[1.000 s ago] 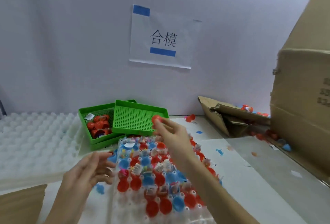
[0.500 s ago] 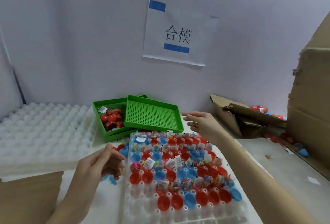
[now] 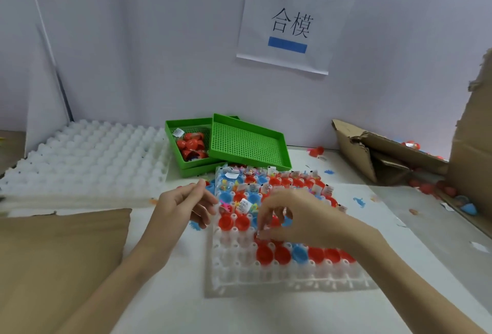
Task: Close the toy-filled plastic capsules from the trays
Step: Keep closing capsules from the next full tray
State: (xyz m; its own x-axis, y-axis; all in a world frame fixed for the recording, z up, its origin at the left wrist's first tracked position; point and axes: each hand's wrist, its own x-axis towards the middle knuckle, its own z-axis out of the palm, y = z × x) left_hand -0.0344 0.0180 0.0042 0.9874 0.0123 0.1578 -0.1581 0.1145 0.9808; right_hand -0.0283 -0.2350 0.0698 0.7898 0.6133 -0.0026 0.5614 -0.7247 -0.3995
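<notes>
White table (image 3: 306,312) with capsule tray (image 3: 290,280), right hand (image 3: 295,216) pinching a small packet (image 3: 263,234), left hand (image 3: 183,206) loosely curled, empty

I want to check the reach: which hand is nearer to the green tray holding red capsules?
Left. The left hand lies in front of the green tray, by the capsule tray's left edge. The right hand is farther right, over the capsule tray's middle rows.

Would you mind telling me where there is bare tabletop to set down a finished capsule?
Bare white tabletop lies right of the clear capsule tray, up to the torn cardboard box, apart from a few blue scraps. Another patch lies in front of the tray, beside the brown cardboard sheet. Crowded: the green trays and the white foam tray behind.
</notes>
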